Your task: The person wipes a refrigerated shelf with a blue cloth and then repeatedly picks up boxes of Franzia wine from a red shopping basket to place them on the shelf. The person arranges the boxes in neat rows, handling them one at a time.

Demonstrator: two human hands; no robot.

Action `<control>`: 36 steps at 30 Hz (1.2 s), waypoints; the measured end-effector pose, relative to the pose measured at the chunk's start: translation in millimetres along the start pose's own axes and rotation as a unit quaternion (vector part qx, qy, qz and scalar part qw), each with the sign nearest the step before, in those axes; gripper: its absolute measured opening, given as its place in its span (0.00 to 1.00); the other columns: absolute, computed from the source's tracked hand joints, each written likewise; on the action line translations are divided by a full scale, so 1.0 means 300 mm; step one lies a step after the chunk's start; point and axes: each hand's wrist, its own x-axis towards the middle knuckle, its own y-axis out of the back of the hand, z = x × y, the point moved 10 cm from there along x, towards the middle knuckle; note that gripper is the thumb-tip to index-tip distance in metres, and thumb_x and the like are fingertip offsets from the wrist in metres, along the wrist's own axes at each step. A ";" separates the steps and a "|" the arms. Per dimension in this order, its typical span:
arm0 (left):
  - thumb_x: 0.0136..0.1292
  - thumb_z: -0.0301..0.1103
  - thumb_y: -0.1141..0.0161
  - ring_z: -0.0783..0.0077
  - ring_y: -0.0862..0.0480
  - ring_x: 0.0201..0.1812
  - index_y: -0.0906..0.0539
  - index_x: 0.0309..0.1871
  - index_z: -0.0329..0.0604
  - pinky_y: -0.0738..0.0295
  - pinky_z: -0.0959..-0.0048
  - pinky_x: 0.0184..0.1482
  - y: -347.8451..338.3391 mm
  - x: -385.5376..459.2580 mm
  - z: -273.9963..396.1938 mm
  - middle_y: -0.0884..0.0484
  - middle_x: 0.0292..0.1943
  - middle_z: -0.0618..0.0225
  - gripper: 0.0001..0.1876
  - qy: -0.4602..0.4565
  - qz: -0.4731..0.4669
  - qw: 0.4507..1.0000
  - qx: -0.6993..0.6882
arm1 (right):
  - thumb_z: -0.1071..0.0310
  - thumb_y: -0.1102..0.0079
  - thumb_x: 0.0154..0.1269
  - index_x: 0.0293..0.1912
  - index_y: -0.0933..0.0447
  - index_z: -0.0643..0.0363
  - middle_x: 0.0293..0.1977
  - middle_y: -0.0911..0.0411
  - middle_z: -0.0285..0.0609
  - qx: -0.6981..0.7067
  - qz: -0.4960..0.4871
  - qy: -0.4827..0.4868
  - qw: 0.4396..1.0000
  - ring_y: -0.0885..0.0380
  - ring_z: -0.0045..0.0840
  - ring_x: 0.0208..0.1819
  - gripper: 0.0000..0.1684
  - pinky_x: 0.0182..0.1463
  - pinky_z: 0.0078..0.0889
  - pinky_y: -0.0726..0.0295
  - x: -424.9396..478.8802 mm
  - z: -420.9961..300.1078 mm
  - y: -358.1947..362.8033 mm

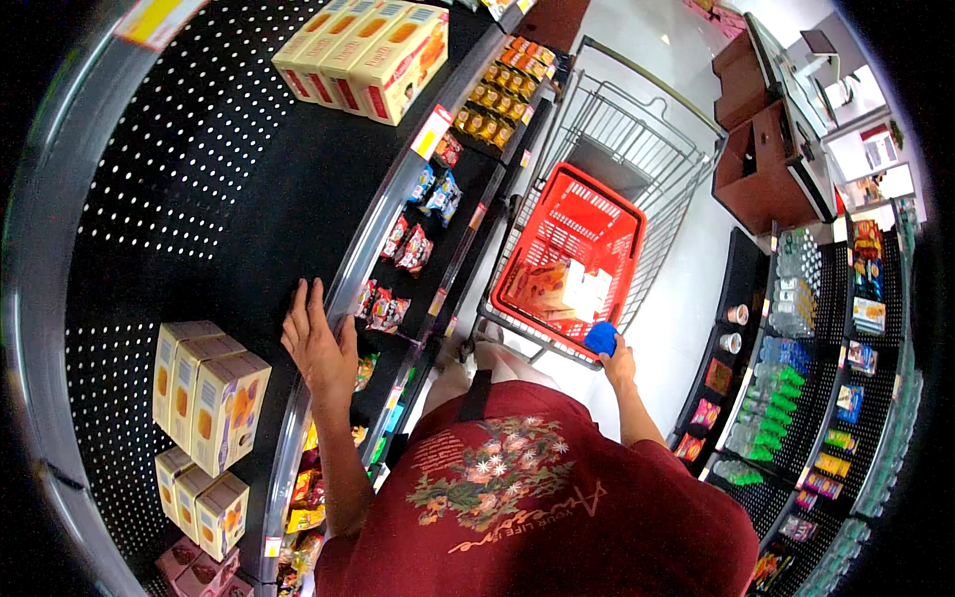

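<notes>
My left hand (321, 347) rests with fingers apart at the front edge of a black shelf (298, 201), holding nothing. Near it on the shelf stand cream cookie boxes (224, 410) in a row, with smaller ones behind. More cream boxes (373, 60) stand at the far end. In my right hand (618, 362) is a blue cloth or sponge-like object (601, 339), held at the near corner of a red plastic basket (634, 224). The basket sits in a metal shopping cart (675, 246) and holds some boxes (548, 287), one of them with food pictures.
Lower shelves at the left hold small snack packets (414, 250) and gold-wrapped sweets (492, 112). Across the tiled aisle (671, 321), another rack bears bottles (768, 418) and snack bags (832, 463). Brown counters (761, 164) stand beyond it.
</notes>
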 end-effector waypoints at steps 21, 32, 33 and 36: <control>0.63 0.35 0.33 0.52 0.35 0.74 0.32 0.75 0.40 0.44 0.54 0.74 0.015 -0.031 -0.028 0.35 0.76 0.55 0.37 0.012 0.036 0.999 -0.017 | 0.57 0.36 0.62 0.40 0.18 0.62 0.28 0.19 0.40 0.370 -0.041 -0.095 0.923 0.18 0.24 0.25 0.16 0.27 0.31 0.14 0.123 0.011 0.121; 0.65 0.27 0.36 0.50 0.23 0.62 0.20 0.61 0.39 0.33 0.53 0.66 0.164 -0.205 -0.007 0.21 0.62 0.55 0.21 0.013 0.179 0.975 -0.131 | 0.75 0.41 0.68 0.62 0.30 0.62 0.46 0.20 0.40 0.472 -0.132 0.439 0.753 0.23 0.23 0.48 0.23 0.54 0.27 0.24 -0.419 -1.511 0.593; 0.64 0.25 0.36 0.49 0.21 0.59 0.19 0.59 0.38 0.31 0.53 0.64 0.174 -0.246 -0.018 0.19 0.59 0.54 0.19 0.020 0.197 0.969 -0.145 | 0.75 0.40 0.68 0.62 0.29 0.59 0.37 0.24 0.34 0.485 -0.152 0.455 0.731 0.26 0.18 0.39 0.23 0.45 0.22 0.25 -0.504 -1.613 0.579; 0.61 0.18 0.38 0.48 0.20 0.58 0.17 0.55 0.37 0.27 0.54 0.61 0.183 -0.337 -0.044 0.18 0.55 0.53 0.18 0.037 0.214 0.962 -0.164 | 0.70 0.36 0.69 0.63 0.27 0.58 0.32 0.25 0.35 0.392 -0.171 0.514 0.744 0.30 0.19 0.28 0.24 0.31 0.25 0.28 -0.703 -1.815 0.497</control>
